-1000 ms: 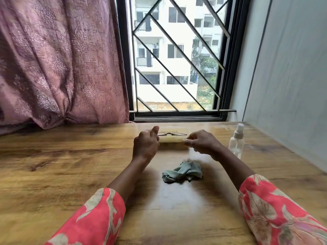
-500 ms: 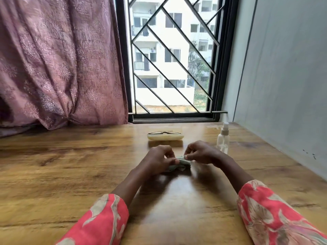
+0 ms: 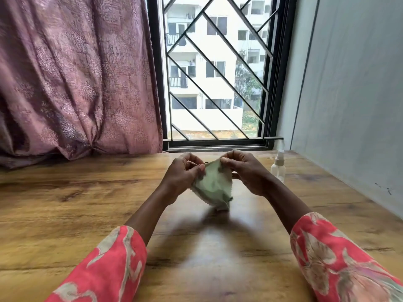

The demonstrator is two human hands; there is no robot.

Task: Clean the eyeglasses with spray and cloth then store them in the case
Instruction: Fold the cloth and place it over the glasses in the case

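Observation:
A pale green cleaning cloth (image 3: 212,185) hangs spread between both hands above the wooden table (image 3: 65,203). My left hand (image 3: 183,175) pinches its left upper edge and my right hand (image 3: 246,171) pinches its right upper corner. The cloth's lower corner droops close to the tabletop. A small clear spray bottle (image 3: 278,167) with a white nozzle stands upright just right of my right hand. The eyeglasses and their case are hidden behind my hands and the cloth.
A barred window (image 3: 216,83) sits behind the table's far edge. A mauve curtain (image 3: 76,79) hangs at the left, touching the tabletop. A grey wall (image 3: 349,105) borders the table on the right.
Both hands left the eyeglasses resting on the case, came back to the crumpled cloth on the table, picked it up and lifted it, spreading it out between them.

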